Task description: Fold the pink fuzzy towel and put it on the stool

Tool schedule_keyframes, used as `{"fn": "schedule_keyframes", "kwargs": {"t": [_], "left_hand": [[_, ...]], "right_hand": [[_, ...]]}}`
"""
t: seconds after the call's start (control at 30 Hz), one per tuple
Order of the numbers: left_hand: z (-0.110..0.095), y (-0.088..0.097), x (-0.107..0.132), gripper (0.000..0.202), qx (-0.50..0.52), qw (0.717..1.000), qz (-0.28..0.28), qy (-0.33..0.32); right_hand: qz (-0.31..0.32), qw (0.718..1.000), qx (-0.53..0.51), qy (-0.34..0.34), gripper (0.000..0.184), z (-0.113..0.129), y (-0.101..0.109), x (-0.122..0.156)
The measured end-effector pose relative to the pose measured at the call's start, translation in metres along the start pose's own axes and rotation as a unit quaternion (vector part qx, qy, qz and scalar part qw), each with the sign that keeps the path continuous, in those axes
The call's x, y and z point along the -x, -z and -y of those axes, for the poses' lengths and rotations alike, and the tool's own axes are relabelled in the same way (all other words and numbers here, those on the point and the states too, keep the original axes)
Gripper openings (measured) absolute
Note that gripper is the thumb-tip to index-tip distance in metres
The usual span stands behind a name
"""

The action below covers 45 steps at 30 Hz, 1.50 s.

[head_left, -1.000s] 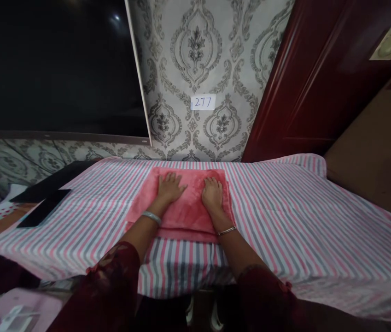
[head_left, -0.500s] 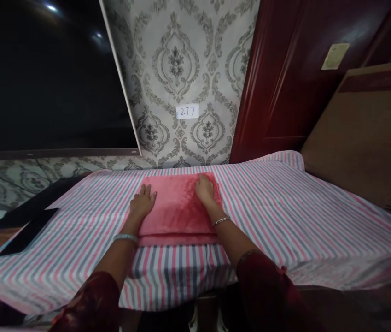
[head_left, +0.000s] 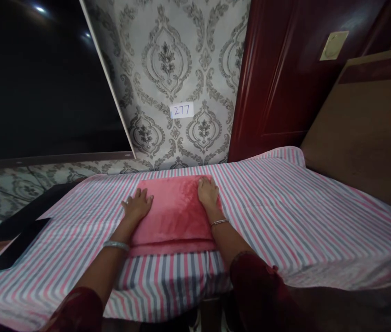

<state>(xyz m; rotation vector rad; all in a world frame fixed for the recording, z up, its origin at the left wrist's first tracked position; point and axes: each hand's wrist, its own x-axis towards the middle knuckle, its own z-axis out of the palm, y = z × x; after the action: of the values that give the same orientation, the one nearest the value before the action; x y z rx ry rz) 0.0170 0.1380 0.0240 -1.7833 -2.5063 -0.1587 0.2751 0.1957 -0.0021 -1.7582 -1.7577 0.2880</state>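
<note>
- Pink plush cloth (head_left: 174,216), folded into a flat, roughly rectangular pad, lying on the striped sheet (head_left: 267,212) between both hands; a fold line runs along its near side, darker patch of nap towards the right.
- Left hand (head_left: 137,205): palm down, fingers spread wide, at the cloth's left edge – part on pink, part over stripes.
- Right hand (head_left: 208,191): on the cloth's far right corner, fingers close together and a bit bent; can't tell if it pinches any fabric.
- Wrists: pale bangle (head_left: 116,245) on left, thin metal bangle (head_left: 219,222) on right. Dark red sleeves (head_left: 257,286).
- Left side: black slab (head_left: 19,246) at the sheet's edge, well apart from the left hand; TV (head_left: 43,92) above.
- Behind: patterned wallpaper (head_left: 166,60), card (head_left: 181,110) reading 277.
- Right side: dark red panel (head_left: 267,83) with pale switch (head_left: 334,45); brown box (head_left: 364,120) beside the sheet.
</note>
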Motion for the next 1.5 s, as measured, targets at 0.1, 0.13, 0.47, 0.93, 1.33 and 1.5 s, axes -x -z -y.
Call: {"fn": "schedule_keyframes", "kwargs": {"t": [0.1,0.13,0.47,0.93,1.33,1.5], "left_hand": [[-0.035,0.015,-0.008,0.062,-0.048,0.995,-0.069,-0.059],[-0.053,0.018,-0.010,0.061,-0.045,0.991,-0.076,-0.098],[-0.164,-0.018,-0.025,0.052,0.011,0.958,-0.007,-0.287],[0.012,-0.023,-0.068,0.058,0.063,0.994,0.014,-0.087],[0.011,-0.022,-0.073,0.060,0.090,0.993,0.035,-0.066],[0.000,-0.002,-0.049,0.068,0.062,0.997,0.004,-0.033]], "right_hand": [[0.003,1.000,0.000,-0.009,0.061,0.003,0.002,-0.001],[0.003,1.000,-0.004,-0.013,0.063,0.003,0.002,-0.001],[-0.011,1.000,-0.002,0.014,0.059,-0.001,-0.004,0.002],[-0.018,0.999,-0.030,-0.002,0.054,-0.002,-0.008,0.000],[-0.008,0.999,-0.046,0.006,0.055,-0.003,-0.004,0.000],[-0.009,0.995,-0.097,0.007,0.053,-0.004,0.001,-0.002]]}}
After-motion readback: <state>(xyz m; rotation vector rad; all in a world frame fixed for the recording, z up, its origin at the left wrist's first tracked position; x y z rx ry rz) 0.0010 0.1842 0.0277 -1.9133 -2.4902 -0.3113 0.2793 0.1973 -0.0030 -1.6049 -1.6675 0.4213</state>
